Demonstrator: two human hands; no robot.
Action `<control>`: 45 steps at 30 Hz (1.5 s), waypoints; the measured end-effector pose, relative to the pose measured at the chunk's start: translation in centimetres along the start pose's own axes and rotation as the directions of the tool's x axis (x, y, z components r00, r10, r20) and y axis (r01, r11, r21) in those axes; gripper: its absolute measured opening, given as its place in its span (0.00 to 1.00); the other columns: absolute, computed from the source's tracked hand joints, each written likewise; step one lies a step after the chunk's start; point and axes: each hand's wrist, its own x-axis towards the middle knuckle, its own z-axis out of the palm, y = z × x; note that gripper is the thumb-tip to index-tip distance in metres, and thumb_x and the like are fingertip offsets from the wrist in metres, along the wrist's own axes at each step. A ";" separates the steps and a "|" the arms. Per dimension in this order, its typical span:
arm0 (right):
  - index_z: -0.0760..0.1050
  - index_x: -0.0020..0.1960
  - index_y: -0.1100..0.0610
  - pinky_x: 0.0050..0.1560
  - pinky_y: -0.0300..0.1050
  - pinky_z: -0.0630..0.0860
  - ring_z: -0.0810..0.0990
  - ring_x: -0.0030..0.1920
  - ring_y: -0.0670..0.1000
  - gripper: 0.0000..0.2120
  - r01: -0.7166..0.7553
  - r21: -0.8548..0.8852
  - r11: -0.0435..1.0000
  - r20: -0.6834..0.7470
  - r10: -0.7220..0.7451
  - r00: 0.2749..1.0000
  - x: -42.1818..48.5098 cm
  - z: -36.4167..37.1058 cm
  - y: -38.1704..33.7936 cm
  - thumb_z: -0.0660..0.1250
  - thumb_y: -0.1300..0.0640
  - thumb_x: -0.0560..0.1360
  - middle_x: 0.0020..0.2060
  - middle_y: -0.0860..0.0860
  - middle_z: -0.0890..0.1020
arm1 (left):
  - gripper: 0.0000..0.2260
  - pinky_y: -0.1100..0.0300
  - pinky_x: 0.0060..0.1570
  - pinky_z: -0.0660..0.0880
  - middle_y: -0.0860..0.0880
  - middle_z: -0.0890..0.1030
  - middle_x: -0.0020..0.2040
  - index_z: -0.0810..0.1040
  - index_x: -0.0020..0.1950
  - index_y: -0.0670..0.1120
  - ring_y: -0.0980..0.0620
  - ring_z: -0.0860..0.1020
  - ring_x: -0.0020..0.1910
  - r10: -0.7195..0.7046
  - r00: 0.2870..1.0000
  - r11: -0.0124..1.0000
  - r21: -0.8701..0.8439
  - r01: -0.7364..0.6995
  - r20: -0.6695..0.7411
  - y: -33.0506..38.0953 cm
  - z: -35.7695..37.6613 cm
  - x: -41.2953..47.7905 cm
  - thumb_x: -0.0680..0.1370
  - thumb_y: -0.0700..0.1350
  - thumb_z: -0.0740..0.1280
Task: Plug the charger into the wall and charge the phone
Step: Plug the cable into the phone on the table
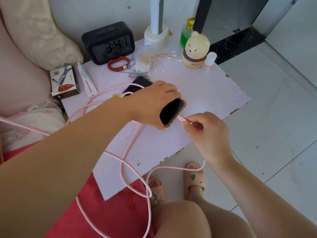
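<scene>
the left hand (151,102) lay curled over the phone (171,111) near the middle of the pale lilac table (214,90), fingers wrapped over its far edge and thumb at its near edge, gripping it with the dark screen facing up. the phone's bottom edge pointed toward four o'clock. the right hand (208,133) came in from five o'clock, its thumb and forefinger pinched closed on the pink connector (182,119) of the charging cable (125,162), the other fingers loosely curled. the connector's tip met the phone's bottom edge at the port; whether it was fully seated could not be told.

from the right hand the pink cable dropped off the table's near edge, looped above the two slippered feet at six o'clock, and ran back across the table toward nine o'clock, passing under the left forearm. the wall plug was not in view.

at twelve o'clock from the phone stood a black digital clock (109,42), with a red hair tie (118,64) just in front of it and scattered cotton swabs (161,61) beside that. at one o'clock stood a bear-shaped bottle (195,50), touching a small white bottle (209,61). at ten o'clock lay a white tube (85,79) and a small box (64,82).
</scene>
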 end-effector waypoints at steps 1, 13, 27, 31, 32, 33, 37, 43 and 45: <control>0.81 0.38 0.56 0.34 0.30 0.66 0.72 0.30 0.46 0.04 0.004 0.000 1.000 0.000 -0.004 1.000 0.0 0.0 0.0 0.71 0.56 0.70 0.30 0.51 0.76 | 0.34 0.60 0.62 0.59 0.47 0.72 0.59 0.68 0.63 0.46 0.46 0.68 0.59 0.000 1.000 1.000 -0.001 0.000 0.000 0.0 0.0 0.0 0.61 0.53 0.74; 0.82 0.41 0.55 0.32 0.31 0.64 0.72 0.32 0.48 0.03 0.012 -0.051 0.999 -0.014 -0.012 1.000 0.2 -0.1 0.1 0.70 0.57 0.71 0.31 0.52 0.76 | 0.33 0.56 0.63 0.63 0.48 0.72 0.58 0.68 0.63 0.47 0.46 0.69 0.58 0.001 1.000 1.000 -0.004 -0.001 0.006 -0.3 0.1 0.2 0.61 0.54 0.74; 0.81 0.38 0.57 0.29 0.39 0.64 0.71 0.31 0.50 0.06 0.090 -0.104 0.990 0.017 -0.089 0.996 0.4 0.0 -0.4 0.69 0.57 0.72 0.29 0.49 0.71 | 0.32 0.58 0.59 0.63 0.49 0.73 0.54 0.69 0.61 0.47 0.47 0.70 0.54 0.029 0.999 1.000 -0.001 -0.029 0.039 -0.4 0.2 0.4 0.60 0.54 0.73; 0.81 0.37 0.58 0.30 0.40 0.64 0.70 0.31 0.50 0.06 0.105 -0.105 0.989 0.015 -0.104 0.994 0.5 0.2 -0.3 0.69 0.57 0.72 0.30 0.49 0.71 | 0.32 0.56 0.59 0.66 0.49 0.73 0.54 0.69 0.61 0.47 0.47 0.70 0.53 0.019 0.999 1.000 0.023 -0.020 0.041 -0.4 0.6 0.5 0.60 0.56 0.73; 0.81 0.38 0.58 0.31 0.41 0.66 0.70 0.32 0.50 0.06 0.106 -0.112 0.988 0.015 -0.105 0.994 0.5 0.4 -0.2 0.69 0.57 0.72 0.30 0.49 0.72 | 0.32 0.55 0.59 0.66 0.48 0.73 0.54 0.70 0.60 0.46 0.46 0.70 0.53 0.018 0.999 0.999 0.032 -0.020 0.047 -0.4 0.6 0.5 0.60 0.56 0.73; 0.81 0.37 0.58 0.32 0.42 0.67 0.70 0.32 0.50 0.06 0.104 -0.119 0.987 0.013 -0.103 0.995 0.5 0.5 -0.2 0.69 0.57 0.72 0.30 0.49 0.72 | 0.32 0.54 0.59 0.67 0.48 0.73 0.54 0.70 0.60 0.46 0.46 0.70 0.53 0.018 0.999 0.999 0.038 -0.020 0.050 -0.4 0.7 0.6 0.60 0.56 0.73; 0.80 0.37 0.58 0.31 0.42 0.67 0.70 0.32 0.50 0.06 0.109 -0.127 0.986 0.001 -0.110 0.994 0.5 0.9 0.3 0.69 0.57 0.72 0.30 0.48 0.71 | 0.32 0.53 0.58 0.67 0.48 0.74 0.53 0.70 0.59 0.46 0.46 0.70 0.52 0.012 0.997 0.998 0.055 -0.016 0.072 -0.4 0.8 0.8 0.59 0.57 0.73; 0.80 0.36 0.59 0.29 0.43 0.66 0.70 0.31 0.53 0.06 0.147 -0.157 0.977 -0.003 -0.150 0.989 0.2 1.8 0.9 0.70 0.58 0.71 0.29 0.50 0.71 | 0.32 0.52 0.57 0.68 0.48 0.74 0.53 0.71 0.59 0.46 0.46 0.70 0.51 -0.010 0.992 0.997 0.072 0.001 0.124 -0.4 1.3 0.8 0.60 0.58 0.73; 0.79 0.35 0.60 0.29 0.43 0.66 0.71 0.29 0.57 0.07 0.170 -0.174 0.970 -0.004 -0.173 0.985 0.2 2.0 1.2 0.71 0.58 0.70 0.27 0.53 0.72 | 0.31 0.52 0.57 0.68 0.48 0.74 0.52 0.71 0.58 0.46 0.46 0.70 0.51 -0.010 0.992 0.998 0.071 0.001 0.122 -0.5 1.6 0.8 0.60 0.58 0.72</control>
